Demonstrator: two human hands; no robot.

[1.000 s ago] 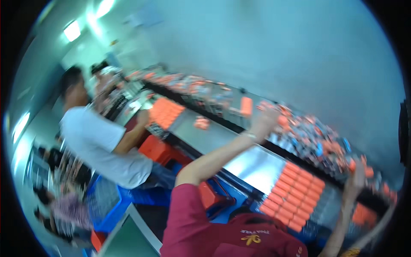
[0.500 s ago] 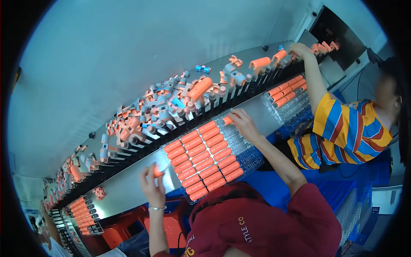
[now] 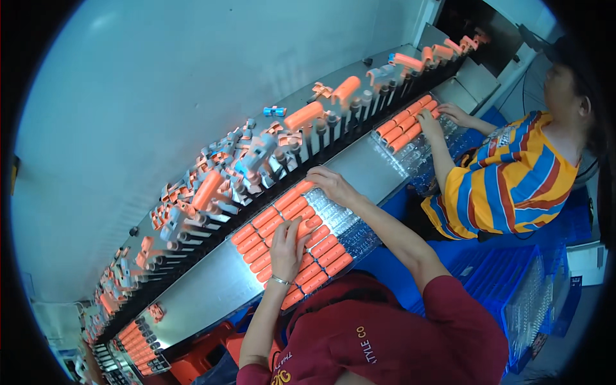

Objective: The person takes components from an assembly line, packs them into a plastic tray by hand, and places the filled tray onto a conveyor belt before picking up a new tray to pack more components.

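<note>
A clear plastic tray (image 3: pixel 360 235) lies in front of me, with rows of orange curved shells (image 3: pixel 333 255) filling much of it and bare pockets at its right side. My left hand (image 3: pixel 285 249) is over the tray's middle, its fingers closed round an orange shell (image 3: pixel 308 225) above the rows. At the far edge of the tray, my right hand (image 3: pixel 333 187) has its bent fingers on another orange shell (image 3: pixel 299 188) at the end of the far row. Its fingertips partly cover that shell.
Beyond the tray runs a dark line of upright spindles (image 3: pixel 321 128) carrying orange and grey parts. Behind it lies a heap of loose parts (image 3: pixel 215 157). At the right, a person in a striped shirt (image 3: pixel 507 179) handles another tray (image 3: pixel 399 154). Blue crates (image 3: pixel 494 276) stand lower right.
My left hand has moved right, from beside the tray to over its rows, with an orange shell. My right hand has shifted left along the far edge. The spindle parts have shifted. The neighbour's hand came down to their tray.
</note>
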